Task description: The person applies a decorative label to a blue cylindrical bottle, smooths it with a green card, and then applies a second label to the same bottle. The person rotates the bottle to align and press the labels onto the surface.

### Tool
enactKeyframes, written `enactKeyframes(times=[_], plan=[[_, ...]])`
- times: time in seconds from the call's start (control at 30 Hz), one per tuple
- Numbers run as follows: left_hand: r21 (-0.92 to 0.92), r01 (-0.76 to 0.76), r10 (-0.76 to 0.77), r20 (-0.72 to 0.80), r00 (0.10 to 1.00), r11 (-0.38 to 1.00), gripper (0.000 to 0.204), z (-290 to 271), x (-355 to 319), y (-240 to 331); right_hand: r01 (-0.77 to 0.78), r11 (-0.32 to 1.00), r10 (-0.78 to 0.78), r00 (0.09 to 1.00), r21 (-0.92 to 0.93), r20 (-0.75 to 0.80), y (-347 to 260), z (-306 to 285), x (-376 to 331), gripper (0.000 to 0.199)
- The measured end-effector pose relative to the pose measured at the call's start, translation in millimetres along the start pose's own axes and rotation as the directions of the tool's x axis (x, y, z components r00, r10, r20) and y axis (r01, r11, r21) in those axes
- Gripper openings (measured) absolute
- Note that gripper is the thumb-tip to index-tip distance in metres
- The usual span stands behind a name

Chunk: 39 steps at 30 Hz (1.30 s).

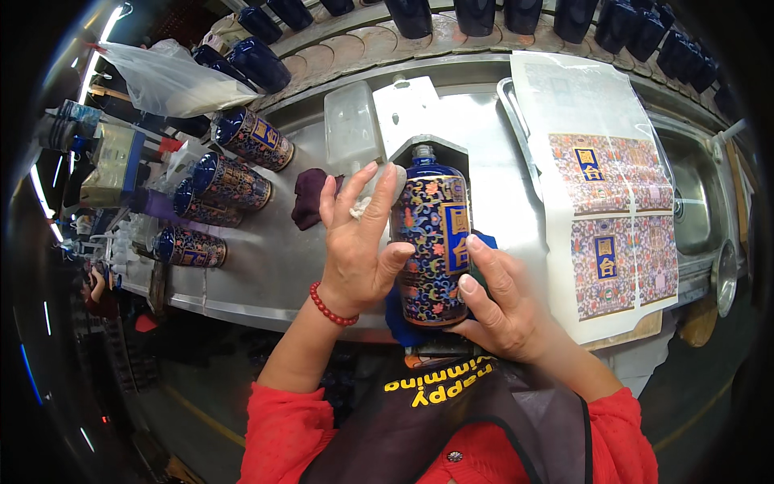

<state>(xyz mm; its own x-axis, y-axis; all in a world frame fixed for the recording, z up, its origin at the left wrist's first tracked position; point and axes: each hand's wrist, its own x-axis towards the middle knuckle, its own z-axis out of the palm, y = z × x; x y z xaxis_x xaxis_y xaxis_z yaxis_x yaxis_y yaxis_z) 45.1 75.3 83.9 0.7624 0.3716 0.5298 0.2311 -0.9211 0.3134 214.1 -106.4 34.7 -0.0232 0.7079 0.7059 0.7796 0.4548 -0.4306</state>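
A dark blue bottle [434, 242] with a bright floral wrap and a blue-and-gold panel lies in front of me, its neck pointing away. My left hand [359, 242] is raised at its left side, fingers spread and thumb tip close to the wrap. A small whitish piece [359, 209] shows between those fingers, and part of a grey pad [400, 184] shows behind them; I cannot tell whether the hand holds it. On the bottle's right side rests my right hand [508, 302], fingers stretched out against the panel and thumb near the base.
To the right lie printed floral sheets [605, 218] on white paper, beside a metal sink [697, 194]. Several decorated bottles [230, 179] stand at the left. A purple cloth [308, 198] and a clear plastic box [352, 121] are nearby. Plain blue bottles [409, 16] line the conveyor behind.
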Motion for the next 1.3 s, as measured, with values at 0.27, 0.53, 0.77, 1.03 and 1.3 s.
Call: enactKeyframes(times=[0.27,0.53,0.77,1.03,1.3], plan=[[-0.016,-0.002,0.002,-0.020,1.000,1.000,0.078,2.1,-1.6,0.4,-0.031,0.999,0.032,0.999,0.008,-0.016,1.6,5.0,-4.8,0.082],[0.052,-0.090,0.089,0.019,0.996,0.995,0.074,2.9,11.1,5.6,-0.012,0.998,0.010,0.999,0.055,0.047,2.8,3.8,4.1,0.079],[-0.063,-0.012,0.007,-0.080,0.997,0.998,0.073,2.2,-8.8,14.4,-0.196,0.976,0.174,0.967,0.101,0.187,32.5,-38.4,18.5,0.031],[-0.145,0.237,-0.258,-0.149,0.955,0.961,0.072,16.7,-79.5,62.5,0.242,0.877,-0.165,0.963,-0.414,0.214,39.2,-29.5,150.4,0.019],[0.036,0.261,-0.259,-0.054,0.964,0.965,0.089,27.1,-87.0,73.2,-0.041,0.998,0.047,0.991,-0.046,0.123,29.3,-19.4,131.2,0.018]])
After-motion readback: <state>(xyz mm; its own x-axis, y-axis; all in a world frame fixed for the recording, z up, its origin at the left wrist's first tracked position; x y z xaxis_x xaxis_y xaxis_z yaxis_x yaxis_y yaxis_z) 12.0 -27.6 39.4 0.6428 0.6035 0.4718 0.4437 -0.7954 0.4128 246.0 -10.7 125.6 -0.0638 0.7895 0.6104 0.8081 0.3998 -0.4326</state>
